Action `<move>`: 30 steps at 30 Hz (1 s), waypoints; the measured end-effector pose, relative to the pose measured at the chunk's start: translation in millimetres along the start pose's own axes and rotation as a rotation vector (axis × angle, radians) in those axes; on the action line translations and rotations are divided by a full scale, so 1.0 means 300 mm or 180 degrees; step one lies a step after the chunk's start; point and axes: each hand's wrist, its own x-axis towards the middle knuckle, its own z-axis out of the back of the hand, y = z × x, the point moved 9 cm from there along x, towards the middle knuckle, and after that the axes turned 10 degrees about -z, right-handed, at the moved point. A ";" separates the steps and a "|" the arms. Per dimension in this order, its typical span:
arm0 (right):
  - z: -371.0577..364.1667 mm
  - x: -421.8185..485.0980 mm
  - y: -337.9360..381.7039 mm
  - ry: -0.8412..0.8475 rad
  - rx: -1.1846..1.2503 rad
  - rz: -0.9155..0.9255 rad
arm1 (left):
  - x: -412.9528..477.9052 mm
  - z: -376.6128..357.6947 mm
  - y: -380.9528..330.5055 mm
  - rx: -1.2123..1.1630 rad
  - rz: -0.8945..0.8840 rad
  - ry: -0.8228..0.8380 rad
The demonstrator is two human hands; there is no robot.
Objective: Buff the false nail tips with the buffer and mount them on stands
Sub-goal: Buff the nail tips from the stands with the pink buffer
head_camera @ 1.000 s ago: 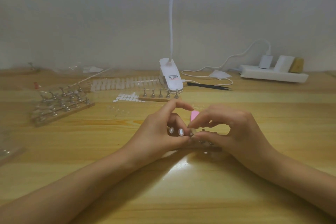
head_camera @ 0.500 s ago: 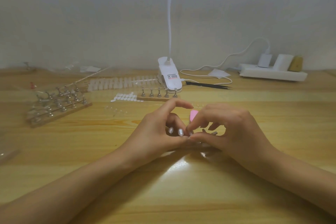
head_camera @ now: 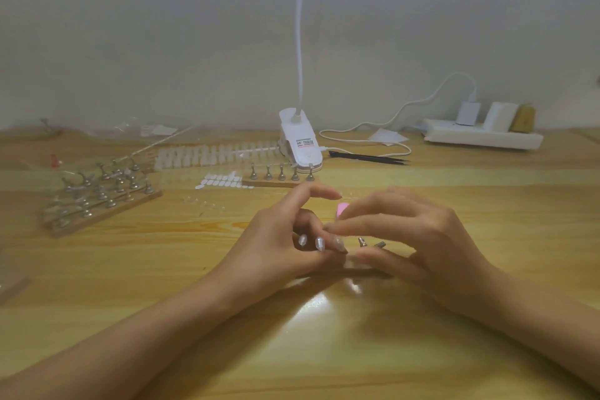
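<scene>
Curling three fingers in toward its thumb, the left hand [head_camera: 282, 237] pinches the near end of a small stand [head_camera: 355, 266] that lies on the table [head_camera: 324, 351]. Its pointer finger sticks out above the others. The right hand [head_camera: 422, 237] is just beside it, and the two hands meet at the fingertips. The right pointer finger reaches across to the left hand, and the right thumb lies along the small stand. The right hand is blurry, so I cannot tell if it holds anything. Two little metal pegs [head_camera: 361, 242] on the small stand show in the gap between that finger and thumb. The pink buffer [head_camera: 341, 208] peeks out just behind the right pointer finger, and only its round end shows. A nail tip at the fingertips would be too small to see.

Farther back, a five-peg stand [head_camera: 281, 183] lies in front of a white clip lamp [head_camera: 300, 146]. A sheet of white sticky tabs [head_camera: 220, 180] sits at its left end. Behind the sheet lies a long row of nail tips [head_camera: 214, 153]. On the left is a pile of more stands [head_camera: 97, 201]. Black tweezers [head_camera: 370, 158] lie to the right of the lamp, near a white cable [head_camera: 389, 122]. A white power strip [head_camera: 480, 140] sits far right, by the wall.
</scene>
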 end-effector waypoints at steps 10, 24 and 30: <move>0.001 0.006 -0.026 -0.0026 0.0376 0.0106 | -0.001 0.002 0.007 0.0024 -0.0041 -0.0012; -0.050 0.035 -0.380 0.0686 -0.0274 -0.1642 | 0.046 0.085 0.072 -0.0722 0.0541 0.0103; -0.027 0.045 -0.317 0.0418 0.0328 -0.1274 | 0.057 0.195 0.036 0.1899 -0.0061 -0.0419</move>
